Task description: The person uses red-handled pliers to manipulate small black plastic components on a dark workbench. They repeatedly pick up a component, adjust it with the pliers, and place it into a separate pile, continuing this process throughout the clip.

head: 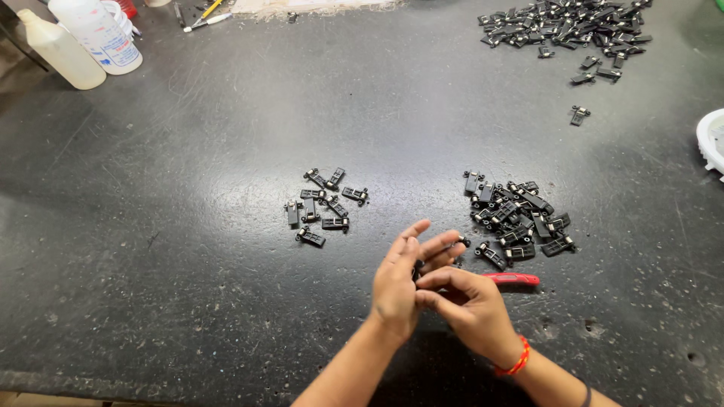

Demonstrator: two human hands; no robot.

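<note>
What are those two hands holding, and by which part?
The left hand and right hand pinch a small black part between the fingertips; it is mostly hidden, so where exactly the grip lies cannot be told. A red-handled tool lies beside the right hand.

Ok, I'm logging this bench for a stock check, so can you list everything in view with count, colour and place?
Worktable: one, dark speckled grey, fills the view.
Small group of clips: about ten, black, spread out at centre.
Middle pile of clips: too many to count, black, heaped right of centre.
Far pile of clips: too many to count, black, top right, a few strays below it.
Plastic bottles: two, whitish, top left corner.
Red-handled tool: one, lying just behind the right hand.
White round object: one, cut off at the right edge.
Left hand: fingers spread, a small black part against it.
Right hand: fingertips pinched at the left palm; red band on wrist.
</note>
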